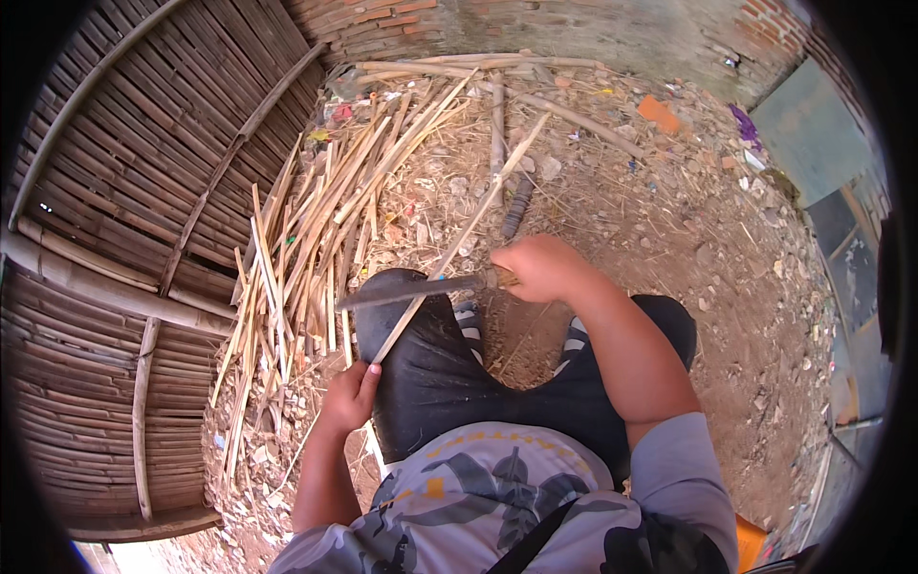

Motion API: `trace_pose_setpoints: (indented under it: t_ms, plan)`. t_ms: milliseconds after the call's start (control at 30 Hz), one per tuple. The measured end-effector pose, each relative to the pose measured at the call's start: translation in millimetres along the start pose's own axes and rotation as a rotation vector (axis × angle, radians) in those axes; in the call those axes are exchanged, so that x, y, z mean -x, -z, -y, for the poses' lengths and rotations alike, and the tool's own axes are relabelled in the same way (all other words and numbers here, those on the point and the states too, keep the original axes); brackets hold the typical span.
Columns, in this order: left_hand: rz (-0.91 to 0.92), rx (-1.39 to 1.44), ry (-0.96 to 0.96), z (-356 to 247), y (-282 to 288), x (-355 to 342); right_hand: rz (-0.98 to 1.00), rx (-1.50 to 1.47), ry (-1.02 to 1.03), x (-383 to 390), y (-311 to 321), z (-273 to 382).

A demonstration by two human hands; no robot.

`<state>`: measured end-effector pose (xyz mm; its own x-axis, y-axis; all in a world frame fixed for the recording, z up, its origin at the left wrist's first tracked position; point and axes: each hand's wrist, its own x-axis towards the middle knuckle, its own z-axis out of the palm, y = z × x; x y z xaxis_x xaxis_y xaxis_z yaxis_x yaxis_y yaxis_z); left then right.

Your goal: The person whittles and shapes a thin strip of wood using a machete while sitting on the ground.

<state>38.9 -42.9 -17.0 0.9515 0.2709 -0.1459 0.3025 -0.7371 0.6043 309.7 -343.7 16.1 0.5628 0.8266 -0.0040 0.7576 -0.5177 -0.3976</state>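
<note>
Dirt yard [746, 316]: a heap of pale split bamboo strips [316, 230] lies finished (apparently); left hand [349, 397] pinches a long thin bamboo strip [459, 239], right hand [543, 268] grips a dark-bladed knife [411, 290] mid-shave.

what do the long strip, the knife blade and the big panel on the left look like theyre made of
Long pale strip: likely split bamboo, dry and matt, straw-coloured like the slat pile. Dark curved knife blade: apparently metal, dull grey, unpolished. Big slatted panel: seemingly bamboo slats on round poles, weathered brown. Left hand holds the strip, right hand the knife.

pale tan bamboo strips [316, 230], black shorts [430, 373], grey leaf-patterned shirt [497, 497].
</note>
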Motion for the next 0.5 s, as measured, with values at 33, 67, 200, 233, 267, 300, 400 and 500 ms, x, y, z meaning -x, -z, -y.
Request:
trace_pose_setpoints:
  t_ms: [33, 67, 200, 233, 267, 300, 400, 500]
  plan:
    - [-0.016, -0.022, -0.006, 0.4, -1.6, 0.1, 0.044, 0.031, 0.022, -0.4, 5.0, 4.6]
    - [-0.032, -0.043, -0.011, 1.6, -2.7, 0.9, 0.015, -0.087, -0.041, -2.0, 5.3, -4.9]
    - [-0.024, -0.036, 0.002, 2.3, -2.3, -2.6, -0.185, -0.243, -0.329, 2.1, 14.2, -58.4]
    - [-0.028, -0.035, 0.006, 4.3, -2.5, -1.9, -0.251, -0.202, -0.405, 2.4, 17.0, -59.6]
    - [-0.031, -0.035, 0.008, 4.9, -2.4, -2.4, -0.198, -0.252, -0.438, 1.9, 17.5, -58.2]
    - [-0.029, -0.016, 0.006, 2.7, -1.0, -1.9, -0.186, -0.244, -0.353, -1.7, 12.3, -49.5]
    - [-0.005, 0.025, 0.003, -1.5, -0.3, -1.2, -0.101, -0.146, -0.133, -1.7, -8.5, -21.0]
    - [0.013, -0.036, 0.011, -1.0, 0.2, 1.0, 0.02, -0.004, -0.003, -3.3, -3.0, -0.3]
